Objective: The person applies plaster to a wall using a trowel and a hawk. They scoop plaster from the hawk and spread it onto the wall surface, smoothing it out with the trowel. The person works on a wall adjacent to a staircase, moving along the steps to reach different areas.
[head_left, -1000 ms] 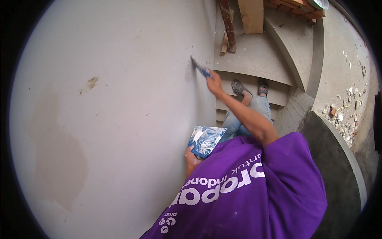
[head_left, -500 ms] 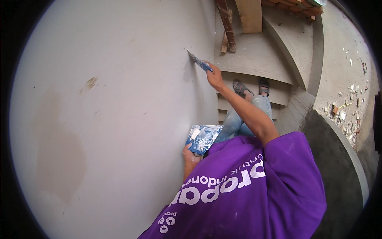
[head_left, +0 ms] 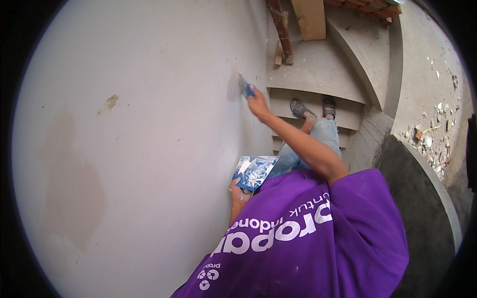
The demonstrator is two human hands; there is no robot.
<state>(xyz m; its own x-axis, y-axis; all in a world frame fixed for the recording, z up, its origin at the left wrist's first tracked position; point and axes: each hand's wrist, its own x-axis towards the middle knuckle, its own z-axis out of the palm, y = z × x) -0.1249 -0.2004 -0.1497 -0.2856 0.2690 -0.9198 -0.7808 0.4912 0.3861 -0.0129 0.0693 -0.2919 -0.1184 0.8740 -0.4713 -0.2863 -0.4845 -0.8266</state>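
Observation:
My right hand (head_left: 258, 105) is closed round the handle of a blue putty knife (head_left: 246, 87). Its blade lies against the grey wall (head_left: 164, 198), beside a damp-looking darker patch (head_left: 232, 85). Lower down, close to the wall and in front of my purple shirt, my left hand (head_left: 239, 192) grips a blue plastering board (head_left: 255, 171) smeared with white filler. The fingers under the board are partly hidden. A larger brownish patch (head_left: 74, 193) and a small scraped mark (head_left: 112, 102) show on the wall to the left.
My sandalled feet (head_left: 303, 108) stand on curved concrete stairs (head_left: 318, 64). Ahead, wooden boards (head_left: 310, 20) lean by the wall near stacked bricks (head_left: 365, 7). Rubble (head_left: 430, 141) lies on the ground at right, beyond a low curved wall (head_left: 422, 198).
My right hand and the putty knife have moved slightly down and left along the wall, and the blade has turned more upright. The left hand and board stay nearly still.

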